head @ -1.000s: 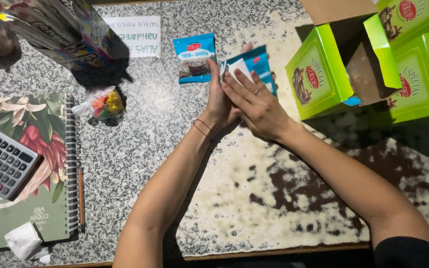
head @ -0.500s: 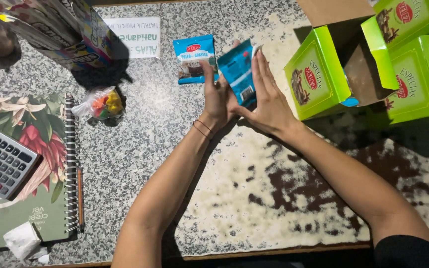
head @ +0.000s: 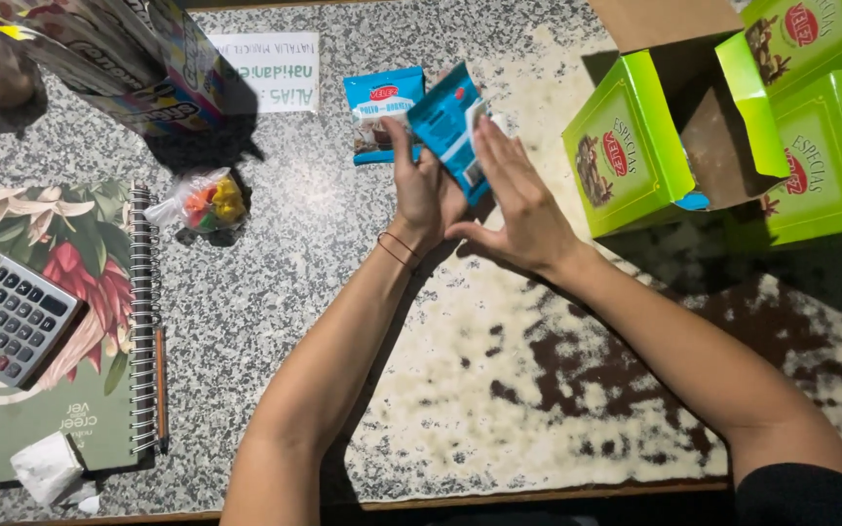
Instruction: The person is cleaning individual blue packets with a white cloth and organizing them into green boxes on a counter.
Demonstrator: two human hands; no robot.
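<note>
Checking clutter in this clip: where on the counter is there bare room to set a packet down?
Bare counter lies below the left hand and right hand, down to the near edge, and between the notebook and the left forearm. It is crowded at top right around the green boxes and at top left by the candy bag.

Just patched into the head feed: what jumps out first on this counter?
The two hands meet at the middle top: the left hand and right hand hold a blue snack packet upright between them, with a second blue packet flat on the granite counter just behind. Bright green boxes crowd the top right, one open; a floral notebook with a calculator lies far left.
</note>
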